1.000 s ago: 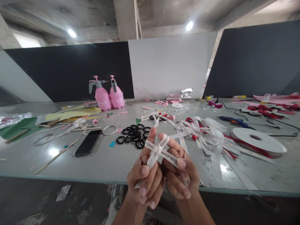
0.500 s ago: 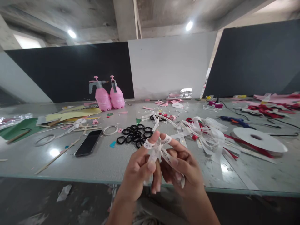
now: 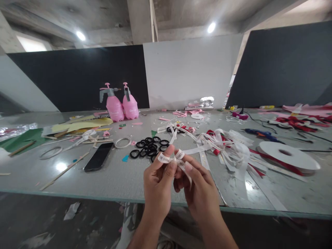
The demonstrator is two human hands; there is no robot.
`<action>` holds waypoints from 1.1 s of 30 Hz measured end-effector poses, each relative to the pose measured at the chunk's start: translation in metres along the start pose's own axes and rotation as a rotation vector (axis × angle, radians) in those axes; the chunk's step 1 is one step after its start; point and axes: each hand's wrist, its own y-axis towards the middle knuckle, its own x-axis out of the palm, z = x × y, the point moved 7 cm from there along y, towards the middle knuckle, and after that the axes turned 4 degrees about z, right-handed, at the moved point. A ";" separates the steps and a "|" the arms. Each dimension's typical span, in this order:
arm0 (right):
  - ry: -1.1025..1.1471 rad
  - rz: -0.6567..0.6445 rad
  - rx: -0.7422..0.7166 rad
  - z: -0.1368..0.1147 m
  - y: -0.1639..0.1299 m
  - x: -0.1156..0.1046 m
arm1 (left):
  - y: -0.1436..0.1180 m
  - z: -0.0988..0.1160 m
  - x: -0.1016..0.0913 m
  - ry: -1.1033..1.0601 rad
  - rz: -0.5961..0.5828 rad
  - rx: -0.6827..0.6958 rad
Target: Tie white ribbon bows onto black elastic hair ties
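Observation:
A narrow white ribbon (image 3: pixel 164 158) printed with dark letters is looped round both index fingers, its loops crossing between them. My left hand (image 3: pixel 158 185) is closed, with the thumb pressed on the ribbon near the crossing. My right hand (image 3: pixel 201 186) pinches another stretch of the same ribbon under its thumb. Both hands are close together above the table's front edge. The fingers hide the middle of the crossing. Just beyond the hands lies a cluster of black hair ties (image 3: pixel 147 148).
A black phone (image 3: pixel 99 157) lies left of the hands. Tangled white and red ribbons (image 3: pixel 228 145), a white ribbon spool (image 3: pixel 287 155) and a blue glue gun (image 3: pixel 263 134) lie to the right. Two pink spray bottles (image 3: pixel 114 108) stand at the back. Thin sticks (image 3: pixel 64 172) lie at left.
The hands have drawn closer together, and the left thumb has moved up to the ribbon crossing. The ribbon end hanging below the right hand is now mostly hidden.

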 end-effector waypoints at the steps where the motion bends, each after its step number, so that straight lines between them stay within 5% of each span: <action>1: -0.007 0.012 -0.001 0.001 0.000 -0.001 | 0.000 -0.002 0.000 -0.026 0.008 -0.021; 7: -0.284 0.053 -0.295 -0.008 -0.002 -0.014 | 0.005 -0.001 -0.008 -0.134 0.115 -0.009; 13: -0.559 0.095 -0.629 -0.042 -0.003 -0.013 | 0.001 -0.004 0.004 -0.118 -0.005 -0.099; 19: -0.978 -0.170 -0.854 -0.049 -0.009 0.017 | 0.005 -0.007 -0.004 -0.311 0.093 -0.184; 22: -0.988 -0.157 -0.915 -0.044 -0.015 0.015 | 0.012 -0.002 -0.014 -0.384 0.133 -0.147; 26: -0.870 -0.029 -0.799 -0.046 -0.009 0.006 | 0.013 0.005 -0.023 -0.275 0.160 -0.016; 33: -0.741 -0.149 -0.429 -0.040 0.011 0.013 | -0.007 0.020 -0.010 0.290 -0.076 0.202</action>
